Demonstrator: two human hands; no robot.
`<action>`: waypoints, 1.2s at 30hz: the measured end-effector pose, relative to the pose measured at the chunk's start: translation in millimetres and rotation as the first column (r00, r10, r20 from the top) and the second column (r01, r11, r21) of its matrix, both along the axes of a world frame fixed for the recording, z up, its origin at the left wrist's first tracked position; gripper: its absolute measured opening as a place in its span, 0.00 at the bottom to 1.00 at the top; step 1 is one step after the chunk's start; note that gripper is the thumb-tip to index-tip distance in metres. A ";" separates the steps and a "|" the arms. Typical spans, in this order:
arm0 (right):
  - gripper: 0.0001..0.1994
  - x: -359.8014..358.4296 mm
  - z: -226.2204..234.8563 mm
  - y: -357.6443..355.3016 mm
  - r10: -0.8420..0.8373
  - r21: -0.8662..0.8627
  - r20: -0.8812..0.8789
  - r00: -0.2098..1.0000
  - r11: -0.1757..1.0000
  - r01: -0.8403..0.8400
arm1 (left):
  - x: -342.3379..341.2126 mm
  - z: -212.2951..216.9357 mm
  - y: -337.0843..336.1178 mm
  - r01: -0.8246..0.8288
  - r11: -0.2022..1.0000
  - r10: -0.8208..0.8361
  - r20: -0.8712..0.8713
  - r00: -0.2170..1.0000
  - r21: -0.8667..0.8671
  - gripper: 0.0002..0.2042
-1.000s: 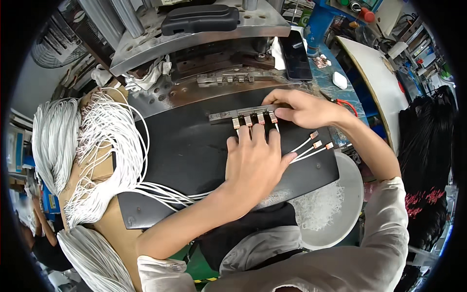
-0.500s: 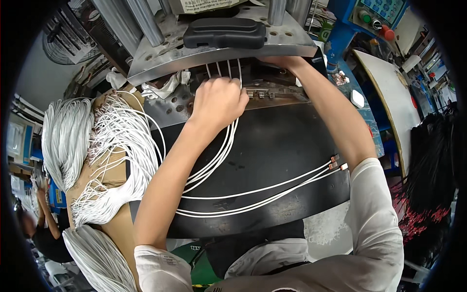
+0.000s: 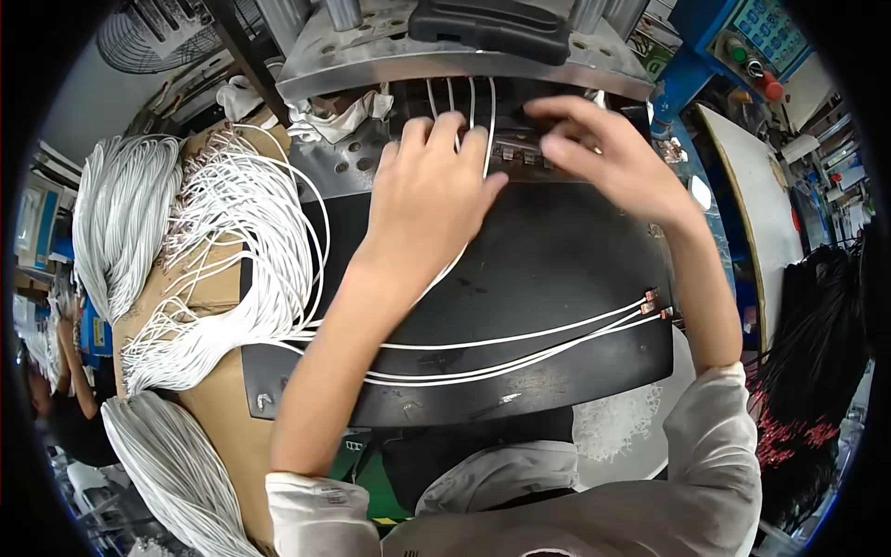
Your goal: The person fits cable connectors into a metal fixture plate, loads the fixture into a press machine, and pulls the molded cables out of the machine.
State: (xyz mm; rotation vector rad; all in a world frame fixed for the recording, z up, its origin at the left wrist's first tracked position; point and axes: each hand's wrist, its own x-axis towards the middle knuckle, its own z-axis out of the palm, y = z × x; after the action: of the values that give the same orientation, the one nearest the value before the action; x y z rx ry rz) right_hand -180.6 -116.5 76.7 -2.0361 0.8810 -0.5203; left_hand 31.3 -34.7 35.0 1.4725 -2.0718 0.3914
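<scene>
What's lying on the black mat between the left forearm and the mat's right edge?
In the head view, white wires with metal terminals run across the black mat there.

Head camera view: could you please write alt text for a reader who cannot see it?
Both bare hands, left hand and right hand, press white wires into a metal fixture under a grey press. More white wires cross the black work mat, and wire bundles lie at the left.

left hand [image 3: 429,200]: moved from mat centre toward 12 o'clock, pressing thin white wires [image 3: 469,97] into press slot | right hand [image 3: 608,158]: alongside at 1 o'clock | wire tails now trail across black mat [image 3: 557,251]
</scene>
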 end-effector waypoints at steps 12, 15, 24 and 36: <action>0.21 -132.6 -192.0 287.0 -0.766 0.975 0.213 0.606 0.202 -0.088 | -2.8 -129.0 305.8 0.533 0.771 0.594 -0.693 -0.408 0.348 0.19; 0.22 -101.4 -225.4 287.6 -0.897 0.947 0.243 0.369 0.302 0.111 | -10.8 -154.9 291.6 0.294 0.879 0.472 -0.607 -0.639 0.374 0.18; 0.29 -100.2 -229.5 278.4 -0.733 0.867 0.467 0.495 0.489 -0.093 | 5.9 -161.2 285.6 0.199 0.820 0.562 -0.688 -0.460 0.537 0.13; 0.24 -101.9 -196.6 272.7 -0.747 0.931 0.364 0.557 0.306 -0.199 | -15.2 -119.1 333.6 -0.070 0.670 0.742 -0.664 0.093 0.739 0.09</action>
State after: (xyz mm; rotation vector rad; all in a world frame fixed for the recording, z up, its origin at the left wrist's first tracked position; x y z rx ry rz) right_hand -282.5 156.2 -119.9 -0.3517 0.7166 -0.7960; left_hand 16.1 298.9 -84.1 1.8969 -0.5825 -0.8937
